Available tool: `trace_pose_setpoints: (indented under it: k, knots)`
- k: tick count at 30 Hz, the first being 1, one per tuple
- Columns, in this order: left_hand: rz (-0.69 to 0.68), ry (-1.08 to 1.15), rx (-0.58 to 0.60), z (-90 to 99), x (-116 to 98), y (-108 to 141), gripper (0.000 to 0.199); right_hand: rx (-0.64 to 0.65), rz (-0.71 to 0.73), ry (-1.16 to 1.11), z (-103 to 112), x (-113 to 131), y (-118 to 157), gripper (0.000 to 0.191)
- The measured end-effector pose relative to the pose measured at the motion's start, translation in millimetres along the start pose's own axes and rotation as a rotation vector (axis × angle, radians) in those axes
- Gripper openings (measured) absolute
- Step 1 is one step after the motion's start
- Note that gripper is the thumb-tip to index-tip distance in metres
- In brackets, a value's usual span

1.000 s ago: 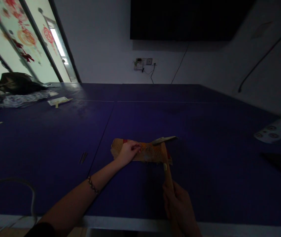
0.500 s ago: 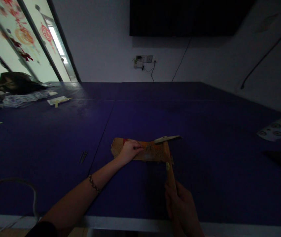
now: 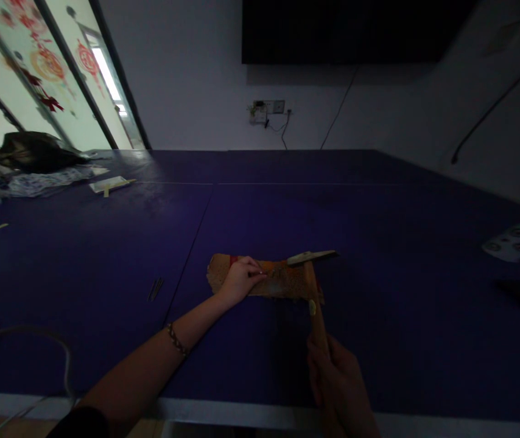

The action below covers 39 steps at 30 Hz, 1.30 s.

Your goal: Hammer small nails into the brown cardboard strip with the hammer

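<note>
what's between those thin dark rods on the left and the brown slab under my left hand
In the head view, a dark seam in the purple tabletop runs between the thin dark rods and the brown slab.

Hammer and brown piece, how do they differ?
The hammer is slim and T-shaped; the brown piece is broader. The hammer points away from you; the brown piece lies sideways. Your right hand holds the hammer; your left hand covers part of the brown piece. Both look partly brown.

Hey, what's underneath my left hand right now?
Under your left hand is the brown slab, visible on both sides of it; the part directly beneath is covered, so I can't see it.
</note>
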State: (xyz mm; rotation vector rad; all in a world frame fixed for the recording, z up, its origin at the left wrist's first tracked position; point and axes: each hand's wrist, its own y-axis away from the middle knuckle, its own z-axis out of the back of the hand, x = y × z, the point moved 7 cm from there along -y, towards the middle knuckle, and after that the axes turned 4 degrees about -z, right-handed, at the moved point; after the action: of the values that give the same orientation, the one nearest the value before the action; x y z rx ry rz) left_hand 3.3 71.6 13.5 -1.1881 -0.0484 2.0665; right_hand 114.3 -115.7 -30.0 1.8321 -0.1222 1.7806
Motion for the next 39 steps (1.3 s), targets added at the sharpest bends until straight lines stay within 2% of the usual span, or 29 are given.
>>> trace_pose_setpoints:
  k: [8, 21, 30, 39]
  knots:
    - [-0.024, 0.007, 0.030, -2.1, -1.1, -1.1, 0.008, -0.003, -0.033, -0.020, 0.8, -5.7, -0.3, 0.039]
    - [-0.023, -0.014, 0.039, -3.6, 0.0, 0.8, 0.010, -0.005, -0.023, -0.027, 0.2, -1.0, 0.8, 0.041]
    - [0.014, -0.048, 0.019, -2.8, 5.5, 0.7, 0.007, 0.028, 0.024, 0.008, 0.5, -0.5, 2.3, 0.037]
    - [0.026, -0.069, 0.030, -3.5, 7.0, 2.1, 0.009, 0.006, -0.019, -0.025, 0.3, -3.0, 0.3, 0.038]
